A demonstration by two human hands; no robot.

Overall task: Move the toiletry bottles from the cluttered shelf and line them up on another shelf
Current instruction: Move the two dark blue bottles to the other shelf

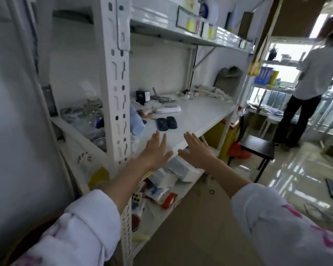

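Observation:
Both my hands reach toward the front edge of the white middle shelf point(200, 116). My left hand point(155, 150) is flat with fingers apart and holds nothing. My right hand point(197, 149) is also flat, empty and spread, just right of the left. Two dark cases point(166, 122) lie on the shelf just beyond my fingers. A light blue bottle-like object point(136, 121) stands behind the upright post. The lower shelf point(167, 189) under my hands is piled with boxes and packets. No toiletry bottle is clearly told apart in the blur.
A white perforated post point(117, 83) stands left of my hands. The upper shelf point(181, 33) carries boxes and frames. A dark stool point(258, 148) and a yellow bin point(219, 139) sit to the right. A person point(311, 83) stands at another rack farther right.

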